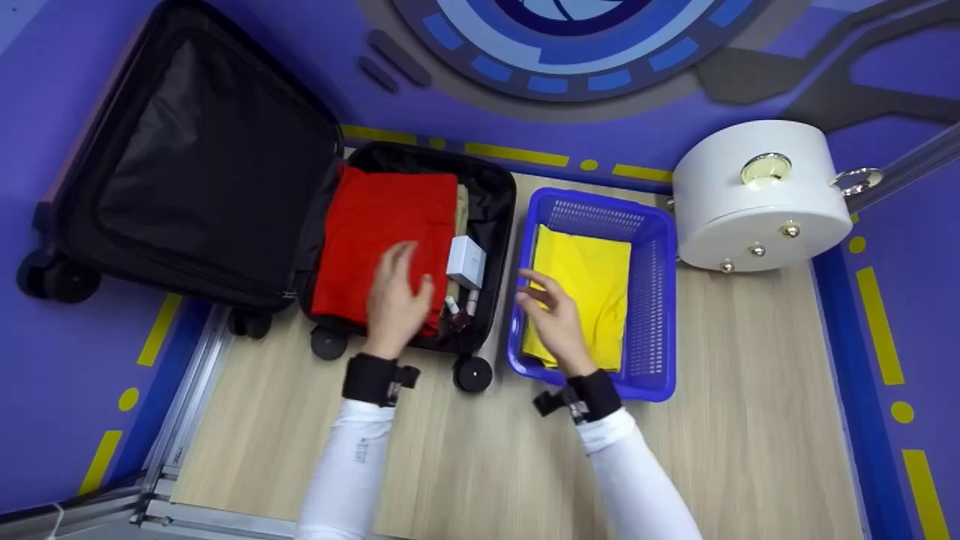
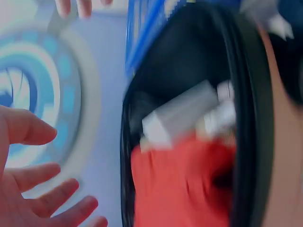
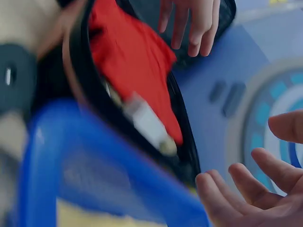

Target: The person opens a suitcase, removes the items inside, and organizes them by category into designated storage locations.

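In the head view my left hand (image 1: 397, 304) hovers over a folded red cloth (image 1: 375, 217) inside an open black suitcase (image 1: 499, 217). Its fingers are spread and hold nothing. My right hand (image 1: 556, 322) is above the left side of a blue plastic basket (image 1: 651, 300), its fingers loosely bent around nothing. Folded yellow cloth (image 1: 589, 277) lies in that basket. Beside the red cloth, in the suitcase, sit a small white box (image 1: 466, 262) and some small bottles (image 1: 472, 302). Both wrist views, blurred, show the hands apart from the things.
The suitcase lid (image 1: 217, 165) stands raised on the left. At the back right a white round container (image 1: 757, 195) with gold knobs and handles lies on its side. Patterned blue-purple walls (image 1: 915, 315) enclose the wooden surface (image 1: 750, 420).
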Demonstrator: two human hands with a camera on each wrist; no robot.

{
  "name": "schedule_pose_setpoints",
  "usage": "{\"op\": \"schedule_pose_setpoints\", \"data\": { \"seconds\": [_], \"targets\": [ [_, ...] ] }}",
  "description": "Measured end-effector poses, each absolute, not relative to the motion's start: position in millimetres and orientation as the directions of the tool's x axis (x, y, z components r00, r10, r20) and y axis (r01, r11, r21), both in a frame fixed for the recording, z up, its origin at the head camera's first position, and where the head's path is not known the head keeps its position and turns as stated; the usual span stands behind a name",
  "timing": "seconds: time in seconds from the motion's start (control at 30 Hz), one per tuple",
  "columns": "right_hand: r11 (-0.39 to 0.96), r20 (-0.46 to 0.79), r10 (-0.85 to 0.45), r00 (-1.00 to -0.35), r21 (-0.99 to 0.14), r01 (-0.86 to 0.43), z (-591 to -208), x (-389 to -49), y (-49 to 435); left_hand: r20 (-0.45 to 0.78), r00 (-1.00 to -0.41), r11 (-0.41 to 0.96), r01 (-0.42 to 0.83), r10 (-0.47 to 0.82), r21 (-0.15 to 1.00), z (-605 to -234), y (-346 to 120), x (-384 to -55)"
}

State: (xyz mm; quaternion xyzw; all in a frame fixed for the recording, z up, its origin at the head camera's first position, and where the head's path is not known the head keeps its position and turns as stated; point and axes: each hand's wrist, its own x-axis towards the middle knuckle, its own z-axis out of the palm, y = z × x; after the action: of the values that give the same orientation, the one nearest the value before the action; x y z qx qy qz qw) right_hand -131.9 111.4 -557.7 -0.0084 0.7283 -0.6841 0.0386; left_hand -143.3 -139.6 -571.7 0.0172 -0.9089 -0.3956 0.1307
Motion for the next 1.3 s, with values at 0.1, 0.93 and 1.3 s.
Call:
{"op": "schedule_pose_setpoints", "data": {
  "seconds": [0.1,0.93,1.3],
  "targets": [
    [0.042,-0.083,-0.119,-0.989,-0.996,0.078,-561.6,-133.1,81.2,0.156,-0.956,0.681,-0.059,-0.25,0.73,-577.4,-170.4,-139.6],
    [-0.027,-0.386,-0.303,-0.871,-0.91,0.413,-617.9,-155.4,9.6,-0.367,-0.836,0.709,-0.543,-0.408,0.45,-596.0,-225.0,-159.3],
    [0.042,-0.4,-0.4,-0.824,-0.907,0.419,-620.7,-160.8,12.9,-0.375,-0.868,0.701,-0.488,-0.326,0.519,-598.4,-230.9,-160.1]
  ]
}}
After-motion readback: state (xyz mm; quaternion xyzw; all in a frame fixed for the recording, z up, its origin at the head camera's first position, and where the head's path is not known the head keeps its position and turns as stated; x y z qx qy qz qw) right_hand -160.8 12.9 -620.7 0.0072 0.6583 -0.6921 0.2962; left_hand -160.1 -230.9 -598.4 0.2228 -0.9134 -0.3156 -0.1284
